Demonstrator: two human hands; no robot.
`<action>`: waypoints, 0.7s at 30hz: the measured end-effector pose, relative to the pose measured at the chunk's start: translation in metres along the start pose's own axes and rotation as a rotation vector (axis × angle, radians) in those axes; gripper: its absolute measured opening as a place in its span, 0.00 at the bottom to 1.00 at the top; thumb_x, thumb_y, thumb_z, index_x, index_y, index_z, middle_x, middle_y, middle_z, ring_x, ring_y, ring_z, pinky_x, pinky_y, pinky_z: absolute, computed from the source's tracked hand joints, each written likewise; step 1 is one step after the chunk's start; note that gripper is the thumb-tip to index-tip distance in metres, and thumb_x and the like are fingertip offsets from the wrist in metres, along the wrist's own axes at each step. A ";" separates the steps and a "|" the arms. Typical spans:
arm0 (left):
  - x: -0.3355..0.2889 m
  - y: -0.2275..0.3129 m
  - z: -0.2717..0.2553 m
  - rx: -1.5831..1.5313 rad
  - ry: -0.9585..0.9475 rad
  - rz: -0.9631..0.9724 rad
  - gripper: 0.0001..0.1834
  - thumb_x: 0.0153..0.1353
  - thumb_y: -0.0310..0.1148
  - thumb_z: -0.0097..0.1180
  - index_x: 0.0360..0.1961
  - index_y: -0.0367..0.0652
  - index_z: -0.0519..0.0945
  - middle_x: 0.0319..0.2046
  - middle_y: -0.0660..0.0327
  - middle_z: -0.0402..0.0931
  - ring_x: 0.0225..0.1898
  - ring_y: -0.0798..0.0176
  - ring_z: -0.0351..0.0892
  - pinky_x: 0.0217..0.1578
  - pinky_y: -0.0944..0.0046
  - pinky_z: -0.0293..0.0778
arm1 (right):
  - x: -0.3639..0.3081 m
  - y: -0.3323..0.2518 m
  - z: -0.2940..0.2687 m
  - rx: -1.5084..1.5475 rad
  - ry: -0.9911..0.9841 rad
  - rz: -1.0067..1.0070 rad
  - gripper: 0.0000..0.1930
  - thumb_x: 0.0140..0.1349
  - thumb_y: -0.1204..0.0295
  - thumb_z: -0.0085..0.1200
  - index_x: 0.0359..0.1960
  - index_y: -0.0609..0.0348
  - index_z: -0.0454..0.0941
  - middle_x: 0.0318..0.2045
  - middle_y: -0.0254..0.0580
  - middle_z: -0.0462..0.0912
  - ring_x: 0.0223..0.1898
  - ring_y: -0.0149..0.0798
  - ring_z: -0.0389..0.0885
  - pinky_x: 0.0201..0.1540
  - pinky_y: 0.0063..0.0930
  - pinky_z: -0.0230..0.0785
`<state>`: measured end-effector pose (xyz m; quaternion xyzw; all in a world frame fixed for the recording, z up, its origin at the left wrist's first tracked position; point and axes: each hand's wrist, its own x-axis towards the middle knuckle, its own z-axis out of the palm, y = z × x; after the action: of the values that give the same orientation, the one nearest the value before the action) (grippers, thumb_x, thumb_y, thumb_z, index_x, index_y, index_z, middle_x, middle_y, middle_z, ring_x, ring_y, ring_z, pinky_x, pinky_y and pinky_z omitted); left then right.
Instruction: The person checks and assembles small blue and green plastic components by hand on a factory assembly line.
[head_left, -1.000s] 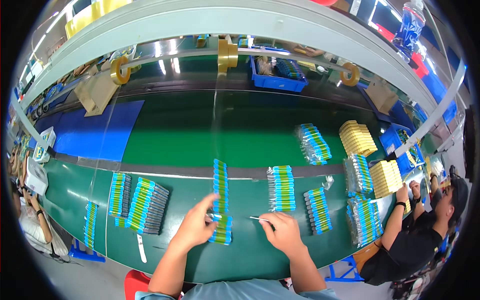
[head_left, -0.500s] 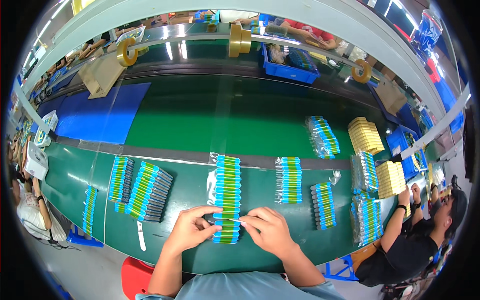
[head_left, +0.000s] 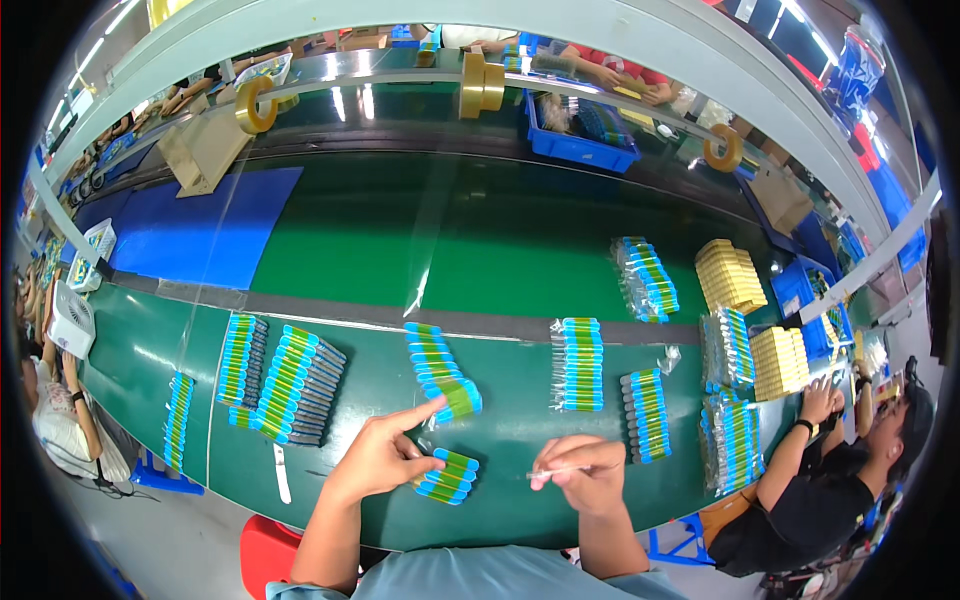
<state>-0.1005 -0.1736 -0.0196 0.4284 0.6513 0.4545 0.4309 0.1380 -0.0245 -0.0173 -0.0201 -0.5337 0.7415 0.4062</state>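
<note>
My left hand (head_left: pixel 385 455) is at the table's middle, thumb and forefinger spread. The forefinger touches the near end of a row of flat blue-and-green strips (head_left: pixel 431 357), whose nearest strips are skewed to the right. Beside the thumb lies a shorter group of the same strips (head_left: pixel 448 478), tilted and apart from the row. To the right, my right hand (head_left: pixel 590 474) pinches a thin pale stick-like tool (head_left: pixel 548 473), its exact kind unclear. A clear tape strip (head_left: pixel 421 275) runs from a tape roll (head_left: pixel 481 84) toward the row's far end.
Stacked strips (head_left: pixel 290 385) stand left, near a white-handled knife (head_left: pixel 283 473). More strip rows (head_left: pixel 577 365) and bagged bundles (head_left: pixel 733 440) lie right, beside cream stacks (head_left: pixel 779 362). A metal rail (head_left: pixel 350 77) crosses above. A co-worker (head_left: pixel 830 500) sits at the right.
The single row of strips has parted in two; the near group has turned and shifted toward me. My right hand has moved right, away from the row, with the thin tool.
</note>
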 end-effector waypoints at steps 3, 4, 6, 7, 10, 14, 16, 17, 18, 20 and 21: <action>0.007 -0.002 0.004 -0.114 -0.043 -0.035 0.51 0.50 0.11 0.68 0.75 0.43 0.60 0.66 0.45 0.68 0.28 0.73 0.84 0.26 0.70 0.79 | -0.008 -0.003 -0.012 -0.075 0.074 0.150 0.08 0.68 0.82 0.51 0.45 0.74 0.79 0.34 0.59 0.86 0.29 0.43 0.87 0.30 0.31 0.79; 0.014 -0.003 0.007 -0.188 -0.051 -0.027 0.52 0.50 0.10 0.66 0.76 0.42 0.57 0.71 0.42 0.61 0.30 0.71 0.85 0.26 0.70 0.80 | -0.014 -0.002 -0.018 -0.035 0.163 0.282 0.09 0.70 0.81 0.49 0.48 0.73 0.75 0.34 0.60 0.86 0.28 0.43 0.87 0.30 0.30 0.79; 0.023 -0.015 0.017 -0.330 0.024 0.063 0.53 0.50 0.10 0.65 0.76 0.40 0.54 0.72 0.40 0.57 0.31 0.69 0.86 0.26 0.70 0.81 | -0.024 0.011 -0.031 -0.045 0.157 0.395 0.10 0.74 0.76 0.44 0.52 0.68 0.66 0.35 0.58 0.86 0.34 0.43 0.87 0.38 0.33 0.79; 0.027 -0.019 0.026 -0.477 0.108 0.142 0.53 0.51 0.09 0.64 0.77 0.38 0.52 0.73 0.38 0.53 0.33 0.67 0.87 0.27 0.70 0.82 | -0.030 0.025 -0.031 -0.204 0.180 0.406 0.09 0.73 0.76 0.47 0.50 0.66 0.65 0.38 0.57 0.84 0.38 0.43 0.85 0.42 0.35 0.78; 0.031 -0.023 0.047 -0.587 0.138 0.167 0.52 0.53 0.08 0.62 0.77 0.39 0.50 0.75 0.39 0.48 0.33 0.66 0.87 0.29 0.69 0.84 | -0.041 0.047 -0.007 -0.536 0.162 0.266 0.13 0.69 0.77 0.56 0.41 0.58 0.60 0.46 0.54 0.79 0.47 0.41 0.81 0.50 0.38 0.73; 0.038 -0.032 0.053 -0.680 -0.153 0.252 0.57 0.50 0.23 0.76 0.76 0.34 0.51 0.74 0.43 0.53 0.45 0.59 0.87 0.38 0.61 0.85 | -0.050 0.057 -0.010 -0.431 0.255 0.205 0.20 0.64 0.82 0.61 0.39 0.55 0.56 0.38 0.42 0.74 0.37 0.28 0.73 0.40 0.28 0.69; 0.035 -0.029 0.043 -0.635 -0.156 0.305 0.55 0.46 0.38 0.81 0.73 0.39 0.62 0.66 0.51 0.69 0.49 0.61 0.83 0.43 0.57 0.82 | -0.029 0.034 -0.015 -0.395 0.386 0.182 0.21 0.63 0.87 0.58 0.40 0.54 0.55 0.31 0.35 0.72 0.32 0.22 0.69 0.31 0.20 0.62; 0.033 -0.028 0.033 -0.245 -0.037 0.280 0.46 0.47 0.41 0.79 0.67 0.42 0.71 0.56 0.55 0.73 0.47 0.60 0.80 0.44 0.57 0.78 | -0.018 0.025 -0.029 -0.462 0.389 0.130 0.21 0.62 0.87 0.58 0.39 0.54 0.55 0.32 0.36 0.73 0.32 0.22 0.70 0.32 0.20 0.64; 0.031 -0.024 0.027 0.144 0.082 0.248 0.38 0.48 0.44 0.78 0.61 0.46 0.80 0.47 0.58 0.77 0.44 0.59 0.78 0.46 0.56 0.75 | -0.008 0.015 -0.044 -0.531 0.389 0.078 0.22 0.62 0.88 0.58 0.39 0.55 0.54 0.32 0.37 0.73 0.32 0.22 0.71 0.33 0.20 0.66; 0.027 -0.009 0.025 0.578 0.267 0.170 0.15 0.51 0.41 0.73 0.38 0.48 0.89 0.34 0.62 0.71 0.42 0.55 0.69 0.47 0.55 0.60 | 0.026 0.000 -0.059 -0.538 0.571 0.112 0.22 0.62 0.88 0.59 0.40 0.56 0.54 0.33 0.40 0.75 0.34 0.25 0.77 0.35 0.21 0.72; 0.025 -0.012 0.025 0.647 0.290 0.141 0.14 0.51 0.40 0.73 0.38 0.48 0.89 0.33 0.62 0.70 0.42 0.56 0.69 0.47 0.56 0.59 | 0.037 -0.002 -0.078 -0.648 0.550 0.110 0.22 0.61 0.87 0.60 0.41 0.57 0.56 0.33 0.41 0.76 0.36 0.27 0.79 0.37 0.23 0.73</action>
<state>-0.0855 -0.1471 -0.0405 0.5177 0.7846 0.3093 0.1438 0.1501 0.0593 -0.0345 -0.3717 -0.6091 0.5231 0.4660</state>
